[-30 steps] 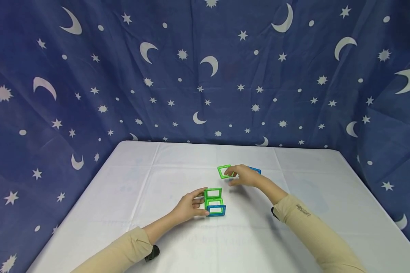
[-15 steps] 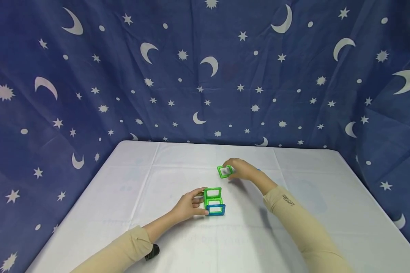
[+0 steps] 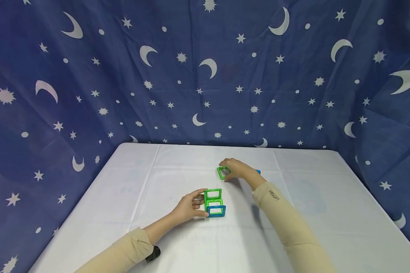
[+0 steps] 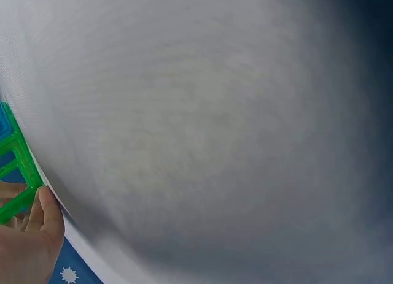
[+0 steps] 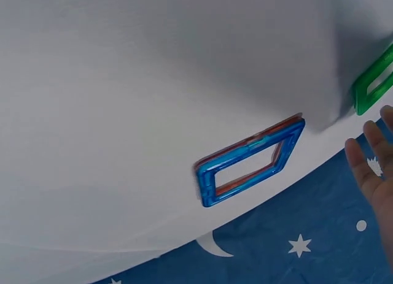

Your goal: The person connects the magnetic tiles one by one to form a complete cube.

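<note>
A small structure of green and blue square frames point(image 3: 214, 203) stands near the table's middle. My left hand point(image 3: 191, 206) grips its left side with thumb and fingers; the left wrist view shows a fingertip point(image 4: 50, 213) against a green frame point(image 4: 17, 167). Farther back, my right hand point(image 3: 237, 169) lies over the right part of a loose green square tile point(image 3: 221, 173), which is flat on the table. In the right wrist view the fingers point(image 5: 371, 161) look fairly straight, just short of the green tile point(image 5: 374, 81). A blue tile point(image 5: 249, 162) lies on a red one behind the hand.
The table point(image 3: 140, 182) has a white cover. A dark blue cloth with moons and stars point(image 3: 205, 76) hangs close behind and at both sides. The blue tile point(image 3: 258, 171) peeks out to the right of my right hand.
My right hand has slid left and a little farther back over the loose green tile, with the forearm following. The left hand and the structure have stayed put.
</note>
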A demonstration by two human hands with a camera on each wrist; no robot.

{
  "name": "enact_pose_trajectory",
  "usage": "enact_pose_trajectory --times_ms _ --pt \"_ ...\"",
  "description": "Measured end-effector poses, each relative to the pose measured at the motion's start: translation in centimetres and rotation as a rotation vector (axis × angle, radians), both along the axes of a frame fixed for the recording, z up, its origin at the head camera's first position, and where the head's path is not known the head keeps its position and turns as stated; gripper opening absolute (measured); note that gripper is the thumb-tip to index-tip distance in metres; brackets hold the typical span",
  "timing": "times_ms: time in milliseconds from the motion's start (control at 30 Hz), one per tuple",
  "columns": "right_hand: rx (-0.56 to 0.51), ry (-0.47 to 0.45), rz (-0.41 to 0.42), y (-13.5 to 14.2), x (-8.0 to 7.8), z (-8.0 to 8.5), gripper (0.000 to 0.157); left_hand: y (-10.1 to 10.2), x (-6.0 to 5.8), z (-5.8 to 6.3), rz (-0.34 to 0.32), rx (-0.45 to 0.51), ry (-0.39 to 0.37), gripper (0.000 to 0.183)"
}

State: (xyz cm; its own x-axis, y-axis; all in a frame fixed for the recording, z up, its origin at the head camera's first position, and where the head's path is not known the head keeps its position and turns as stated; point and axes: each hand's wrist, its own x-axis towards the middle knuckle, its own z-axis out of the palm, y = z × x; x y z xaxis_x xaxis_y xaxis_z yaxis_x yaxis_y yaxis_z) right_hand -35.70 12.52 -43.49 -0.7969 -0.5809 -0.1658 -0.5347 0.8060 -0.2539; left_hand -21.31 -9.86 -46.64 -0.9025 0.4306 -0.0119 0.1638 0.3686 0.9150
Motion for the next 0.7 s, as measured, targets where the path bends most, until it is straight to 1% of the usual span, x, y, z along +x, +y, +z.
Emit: enact_pose_trajectory --times_ms 100,267,433,700 --pt "0.013 -0.022 -0.027 -0.15 -0.24 0.05 0.065 0.05 0.01 -0.03 -0.001 -0.003 0.004 0.081" --pt "0.014 -0.047 -0.019 -0.07 -0.49 -0.22 0.061 0.01 0.04 -0.08 -0.004 0.002 0.010 0.081" --pt "0.005 -0.038 -0.032 0.09 -0.56 -0.57 0.058 0.02 -0.03 -0.10 -0.015 -0.001 0.012 0.081" --pt "0.033 -0.005 -0.018 -0.21 -0.66 -0.58 0.058 -0.08 -0.26 -0.38 -0.002 -0.053 0.028 0.079"
